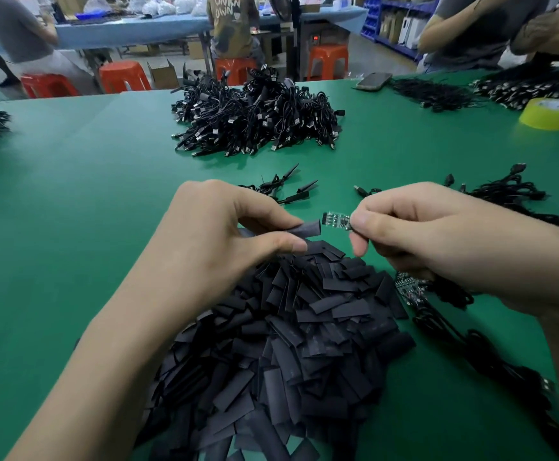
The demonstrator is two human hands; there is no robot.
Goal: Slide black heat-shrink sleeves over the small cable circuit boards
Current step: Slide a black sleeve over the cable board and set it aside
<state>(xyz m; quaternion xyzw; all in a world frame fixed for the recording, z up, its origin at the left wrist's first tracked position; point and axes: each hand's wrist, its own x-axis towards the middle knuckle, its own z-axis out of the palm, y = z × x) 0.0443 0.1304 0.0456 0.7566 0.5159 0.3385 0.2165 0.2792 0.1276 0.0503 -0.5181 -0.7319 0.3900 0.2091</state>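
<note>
Left hand [218, 234] pinches black heat-shrink sleeve [306, 227], mouth facing small green circuit board [337, 220] pinched by right hand [417, 234]. Lined up for sliding, not touching.

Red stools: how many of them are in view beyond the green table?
4. The leftmost stool at far left, the second stool just right of it, the third stool below the seated person, the fourth stool farther right. Others may be hidden.
</note>
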